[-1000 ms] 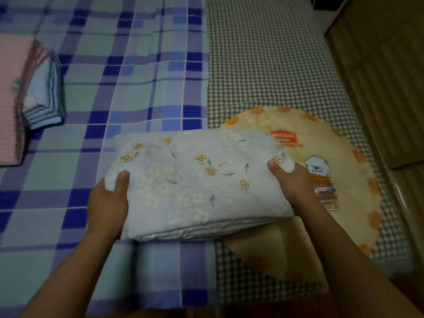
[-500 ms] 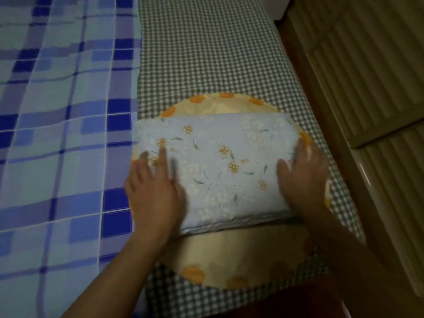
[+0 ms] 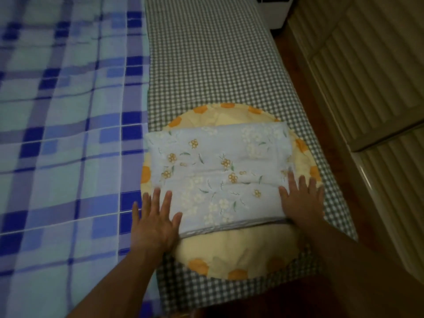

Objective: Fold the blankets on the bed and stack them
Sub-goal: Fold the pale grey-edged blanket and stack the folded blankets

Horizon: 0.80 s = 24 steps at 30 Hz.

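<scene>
A folded light-blue blanket with small orange and white flowers (image 3: 218, 177) lies on top of a round yellow blanket with orange scallops (image 3: 247, 251). My left hand (image 3: 156, 223) lies flat with spread fingers at the blue blanket's near left corner. My right hand (image 3: 302, 200) lies flat on its near right corner. Neither hand grips anything.
The stack rests on a green-and-white checked cover (image 3: 213, 65) along the bed's right side. A blue plaid sheet (image 3: 64, 134) covers the bed to the left. The bed's right edge drops to a wooden floor (image 3: 339, 180), with slatted wooden panels (image 3: 371, 72) beyond.
A second ago both hands gripped the folded blue blanket over the plaid sheet. It now lies on the yellow blanket, and my hands have slid back to its near corners, flat.
</scene>
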Available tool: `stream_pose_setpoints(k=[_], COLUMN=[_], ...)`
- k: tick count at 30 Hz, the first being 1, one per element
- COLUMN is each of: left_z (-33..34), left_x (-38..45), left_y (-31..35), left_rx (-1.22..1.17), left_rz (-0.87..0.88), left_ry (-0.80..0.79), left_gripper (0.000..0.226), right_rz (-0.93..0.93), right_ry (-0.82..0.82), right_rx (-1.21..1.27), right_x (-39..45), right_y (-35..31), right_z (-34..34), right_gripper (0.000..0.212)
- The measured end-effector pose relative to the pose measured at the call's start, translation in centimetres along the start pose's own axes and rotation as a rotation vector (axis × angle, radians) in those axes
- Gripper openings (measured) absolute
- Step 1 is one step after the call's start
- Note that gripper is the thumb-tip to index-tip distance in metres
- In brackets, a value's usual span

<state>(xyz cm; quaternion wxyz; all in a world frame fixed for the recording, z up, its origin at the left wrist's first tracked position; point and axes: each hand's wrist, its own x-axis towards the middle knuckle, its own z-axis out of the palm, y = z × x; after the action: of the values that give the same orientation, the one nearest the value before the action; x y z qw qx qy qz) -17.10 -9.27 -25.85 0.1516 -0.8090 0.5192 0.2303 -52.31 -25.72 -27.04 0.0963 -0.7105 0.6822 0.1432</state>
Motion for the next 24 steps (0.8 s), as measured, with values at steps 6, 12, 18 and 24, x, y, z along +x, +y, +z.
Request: stream_pose_setpoints(k=[6, 12, 18, 24], left_z=[-4.9, -12.4, -13.3, -8.0], left_x=[-6.7, -12.2, -18.7, -13.4], left_y=[-1.4, -12.4, -34.1, -53.3], left_rx=[-0.311, -0.78, -1.292, -1.493], left_rz=[-0.204, -0.292, -0.549, -0.593], left_ry=[-0.103, -0.115, 0.007, -0.008], left_gripper=[0.075, 0.058, 0.04, 0.019], right_rz=[-0.141, -0.322, -0.459, -0.433], right_ry=[-0.041, -0.231, -0.433, -0.58], right_rx=[-0.033, 0.171, 0.253, 0.39], right_x=[-8.4, -12.7, -20.0, -24.6], right_y=[-11.1, -24.9, -45.6, -68.3], right_z=[-7.3, -14.1, -15.6, -10.6], right_gripper=[0.066, 0.054, 0.046, 0.04])
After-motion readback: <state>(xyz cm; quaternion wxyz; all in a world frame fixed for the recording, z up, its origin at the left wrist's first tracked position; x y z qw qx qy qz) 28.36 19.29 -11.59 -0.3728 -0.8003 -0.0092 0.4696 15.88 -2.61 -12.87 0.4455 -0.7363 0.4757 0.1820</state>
